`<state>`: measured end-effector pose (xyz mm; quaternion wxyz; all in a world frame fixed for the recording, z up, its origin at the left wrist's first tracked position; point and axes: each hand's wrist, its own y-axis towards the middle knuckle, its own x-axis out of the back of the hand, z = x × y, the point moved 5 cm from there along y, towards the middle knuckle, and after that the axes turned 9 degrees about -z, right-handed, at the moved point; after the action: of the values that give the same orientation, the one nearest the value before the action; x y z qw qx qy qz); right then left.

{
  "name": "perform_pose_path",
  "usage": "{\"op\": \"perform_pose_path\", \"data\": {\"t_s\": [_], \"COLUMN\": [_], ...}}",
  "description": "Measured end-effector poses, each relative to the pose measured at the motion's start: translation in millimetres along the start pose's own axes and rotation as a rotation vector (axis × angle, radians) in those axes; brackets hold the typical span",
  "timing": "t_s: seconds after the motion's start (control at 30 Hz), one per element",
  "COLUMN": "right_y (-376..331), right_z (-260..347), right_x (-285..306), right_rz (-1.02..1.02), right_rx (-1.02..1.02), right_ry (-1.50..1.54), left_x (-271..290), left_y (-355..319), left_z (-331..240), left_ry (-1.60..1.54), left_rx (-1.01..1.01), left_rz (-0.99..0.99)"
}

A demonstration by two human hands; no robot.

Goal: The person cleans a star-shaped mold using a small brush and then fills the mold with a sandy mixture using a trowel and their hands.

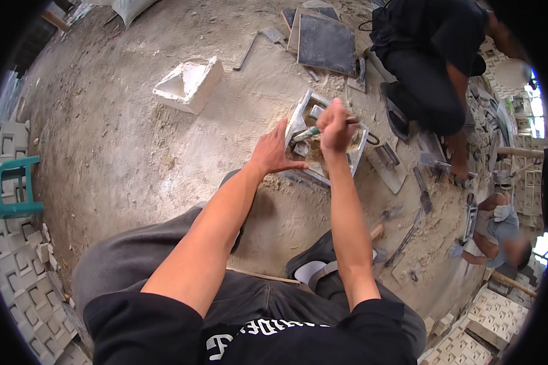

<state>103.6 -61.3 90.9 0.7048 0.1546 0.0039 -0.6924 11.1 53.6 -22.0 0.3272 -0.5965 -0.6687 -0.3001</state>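
I saw the square metal mould [359,152] on the sandy floor [134,140], packed with damp mix. My left hand [273,153] lay spread against its edge; my right hand [335,126] gripped a trowel [306,132]. A hard jab risked tipping the mould or nicking my left fingers.

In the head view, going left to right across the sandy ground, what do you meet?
Green plastic stool → white block with a triangular hollow → left hand braced on the metal mould's near edge → right hand, its grip closed on a tool inside the mould → trowel → crouching person in grey.
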Motion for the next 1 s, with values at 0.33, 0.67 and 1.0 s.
{"op": "perform_pose_path", "data": {"t_s": [0.33, 0.67, 1.0], "right_y": [4, -5, -2], "right_z": [-20, -16, -3], "right_x": [12, 21, 28], "right_rz": [-0.212, -0.227, -0.111], "right_rx": [-0.148, 0.146, 0.028], "right_ry": [0.064, -0.217, 0.169], "left_x": [-11, -17, -3], "left_y": [19, 22, 23], "left_z": [-10, -20, -15], "left_ry": [0.0, -0.019, -0.03], "left_rx": [-0.03, 0.045, 0.05], "left_rz": [0.05, 0.036, -0.061]}}
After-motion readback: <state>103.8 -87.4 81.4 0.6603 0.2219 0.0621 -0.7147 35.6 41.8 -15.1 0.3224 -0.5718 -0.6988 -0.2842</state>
